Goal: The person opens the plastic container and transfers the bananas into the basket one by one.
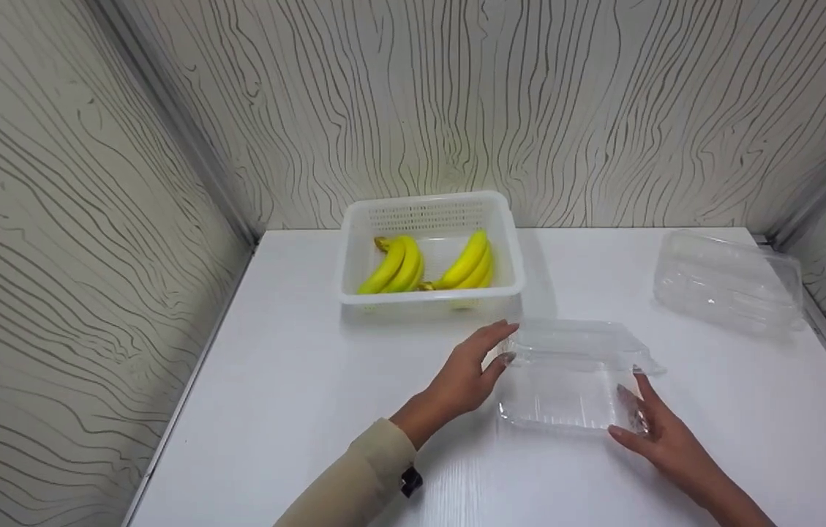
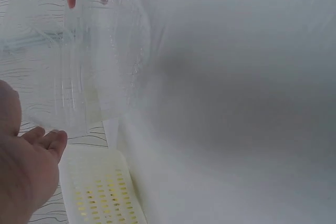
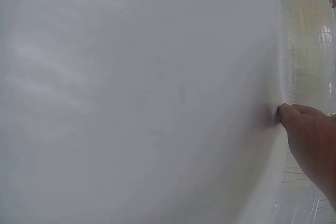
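Your two hands frame a clear clamshell box [image 1: 566, 380] that sits on the white table [image 1: 295, 380], near the front and a little right of center. Your left hand [image 1: 467, 377] lies at the box's left edge with its fingers straight and held close together, the fingertips touching the box's far left corner; it curls around nothing. Your right hand [image 1: 658, 432] rests at the box's near right corner, fingers straight and slightly spread against the plastic wall, thumb along the front edge. In the right wrist view only the thumb tip shows, pressed against the table. Behind the box, just beyond your left fingertips, stands a white basket [image 1: 431, 208] holding two bunches of bananas [image 1: 427, 265]; a narrow strip of table separates basket and box. A second clear box [image 1: 731, 282] lies closed at the far right, close to the table's right edge and well apart from your hands. Wood-grain walls [image 1: 76, 241] close in the table at the left, back and right. The widest open surface lies to your left, between the left wall and your left sleeve [image 1: 361, 476], and there is more open table in front of the box, between your arms.
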Demonstrator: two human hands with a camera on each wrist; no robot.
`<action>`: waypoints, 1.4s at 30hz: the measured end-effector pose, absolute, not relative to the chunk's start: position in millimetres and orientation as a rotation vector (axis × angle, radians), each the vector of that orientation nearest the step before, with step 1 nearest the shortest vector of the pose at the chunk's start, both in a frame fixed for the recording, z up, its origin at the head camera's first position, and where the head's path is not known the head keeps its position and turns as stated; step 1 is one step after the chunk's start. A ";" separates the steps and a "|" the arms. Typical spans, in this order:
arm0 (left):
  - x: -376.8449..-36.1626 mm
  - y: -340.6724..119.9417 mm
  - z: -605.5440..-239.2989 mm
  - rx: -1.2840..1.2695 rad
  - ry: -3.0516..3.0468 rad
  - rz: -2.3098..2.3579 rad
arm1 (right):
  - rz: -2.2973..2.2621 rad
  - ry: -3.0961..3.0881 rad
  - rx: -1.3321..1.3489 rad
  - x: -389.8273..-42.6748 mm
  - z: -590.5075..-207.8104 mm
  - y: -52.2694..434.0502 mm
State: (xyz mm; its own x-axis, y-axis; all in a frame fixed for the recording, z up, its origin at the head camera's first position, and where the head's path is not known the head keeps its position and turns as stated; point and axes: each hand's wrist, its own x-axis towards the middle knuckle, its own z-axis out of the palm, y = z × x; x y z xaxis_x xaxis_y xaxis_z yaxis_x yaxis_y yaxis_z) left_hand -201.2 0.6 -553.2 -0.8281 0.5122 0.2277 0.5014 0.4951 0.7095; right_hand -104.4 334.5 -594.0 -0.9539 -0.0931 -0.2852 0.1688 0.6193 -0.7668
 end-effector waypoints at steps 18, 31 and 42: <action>-182.0 -21.0 -572.4 0.888 2.609 0.955 | -1.173 2.560 0.060 -104.8 -593.9 332.8; -183.1 -29.0 -579.3 0.923 2.517 1.114 | -1.201 2.533 0.082 -105.1 -593.8 331.5; -179.9 -30.0 -583.4 0.894 2.389 1.248 | -1.206 2.511 0.099 -105.0 -592.5 333.6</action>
